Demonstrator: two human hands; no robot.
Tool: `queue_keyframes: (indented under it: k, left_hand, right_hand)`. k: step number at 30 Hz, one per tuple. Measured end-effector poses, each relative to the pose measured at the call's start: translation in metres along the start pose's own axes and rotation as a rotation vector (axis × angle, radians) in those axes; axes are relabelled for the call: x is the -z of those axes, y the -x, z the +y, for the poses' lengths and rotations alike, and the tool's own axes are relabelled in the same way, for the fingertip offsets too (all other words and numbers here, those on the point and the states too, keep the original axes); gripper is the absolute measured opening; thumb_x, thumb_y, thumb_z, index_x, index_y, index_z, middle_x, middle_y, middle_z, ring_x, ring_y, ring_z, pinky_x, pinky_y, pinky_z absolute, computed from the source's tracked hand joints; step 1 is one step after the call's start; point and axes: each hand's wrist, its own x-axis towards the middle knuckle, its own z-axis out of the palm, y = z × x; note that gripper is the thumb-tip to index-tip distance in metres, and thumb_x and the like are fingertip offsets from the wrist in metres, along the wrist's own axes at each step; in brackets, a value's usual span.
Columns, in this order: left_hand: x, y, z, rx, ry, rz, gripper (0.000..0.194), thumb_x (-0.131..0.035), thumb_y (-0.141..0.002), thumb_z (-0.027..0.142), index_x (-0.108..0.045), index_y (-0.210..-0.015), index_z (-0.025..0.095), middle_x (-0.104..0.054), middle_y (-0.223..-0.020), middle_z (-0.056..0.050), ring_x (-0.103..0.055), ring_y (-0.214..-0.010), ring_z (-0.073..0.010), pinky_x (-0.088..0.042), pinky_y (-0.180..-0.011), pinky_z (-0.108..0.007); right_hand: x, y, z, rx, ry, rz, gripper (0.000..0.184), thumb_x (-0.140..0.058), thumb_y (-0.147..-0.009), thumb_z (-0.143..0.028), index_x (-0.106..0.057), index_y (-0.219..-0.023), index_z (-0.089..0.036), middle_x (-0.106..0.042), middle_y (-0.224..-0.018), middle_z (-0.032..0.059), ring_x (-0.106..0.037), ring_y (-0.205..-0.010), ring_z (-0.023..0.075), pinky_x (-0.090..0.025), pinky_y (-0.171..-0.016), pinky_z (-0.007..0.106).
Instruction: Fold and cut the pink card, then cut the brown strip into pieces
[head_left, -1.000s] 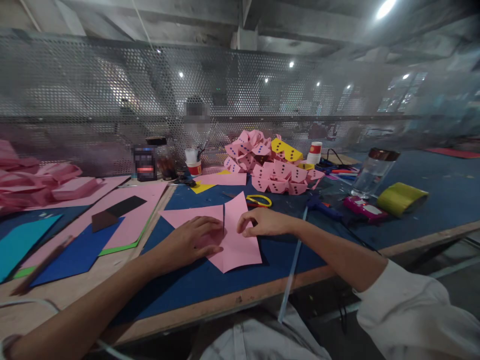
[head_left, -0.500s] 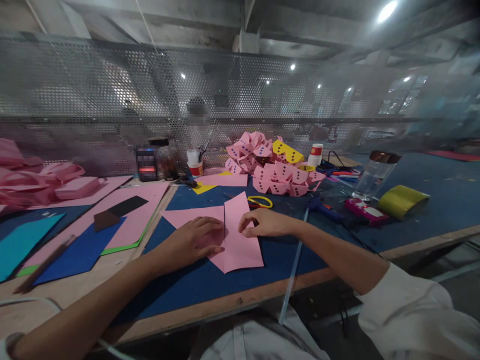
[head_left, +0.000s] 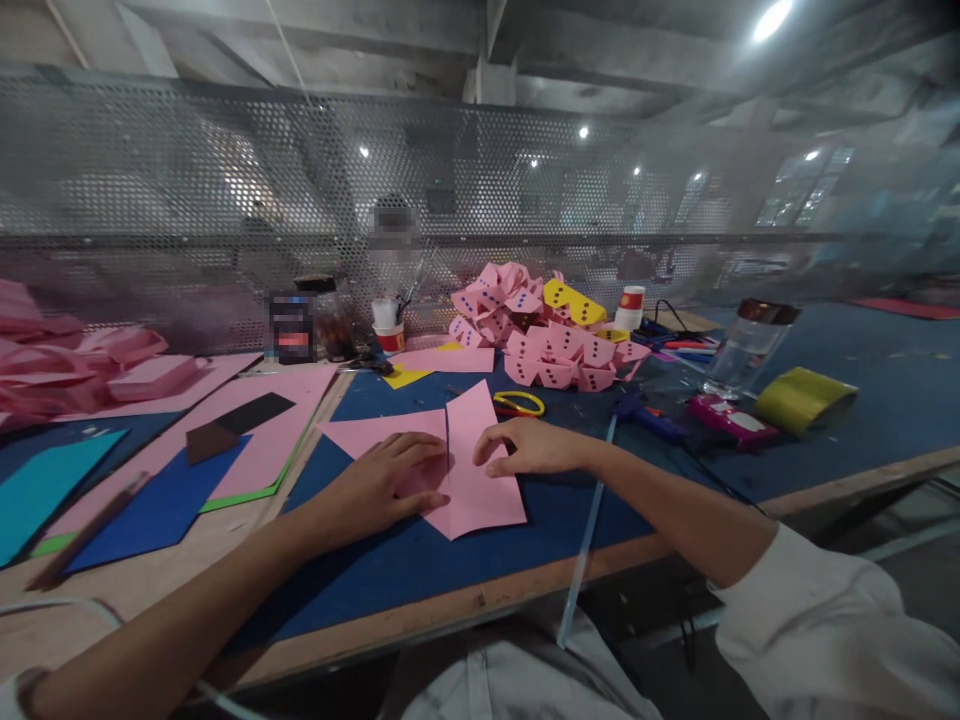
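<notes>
A pink sheet of paper [head_left: 480,490] lies on the blue table mat [head_left: 570,500] in front of me, folded so two flaps meet at a centre seam. My left hand [head_left: 375,485] rests flat on the left flap, fingertips at the seam. My right hand [head_left: 521,447] presses its fingertips on the right flap beside the seam. Neither hand lifts the sheet off the mat.
Yellow-handled scissors [head_left: 519,403] lie just behind the sheet. A heap of folded pink and yellow pieces [head_left: 551,335] sits further back. A clear jar [head_left: 746,345], a yellow tape roll [head_left: 802,398] and a clear ruler [head_left: 589,525] are at the right. Coloured sheets [head_left: 150,470] lie at the left.
Both hands stay pressed on the pink sheet. The sheet's near corner looks slightly flatter and nearer the hands than before.
</notes>
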Motion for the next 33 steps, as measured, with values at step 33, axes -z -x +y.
queue_keyframes:
  k: [33]
  left_hand:
    - [0.002, 0.002, 0.009, 0.025, 0.0, -0.033, 0.062, -0.058, -0.082, 0.06, -0.048, -0.134, 0.027, -0.053, -0.136, -0.008, -0.046, -0.126, -0.029, -0.038, -0.104, -0.042]
  right_hand:
    - [0.002, 0.004, -0.004, -0.03, -0.007, -0.113, 0.032, -0.067, -0.077, -0.029, -0.066, -0.107, -0.019, -0.07, -0.107, 0.0014, -0.064, -0.073, 0.012, -0.045, -0.065, 0.021]
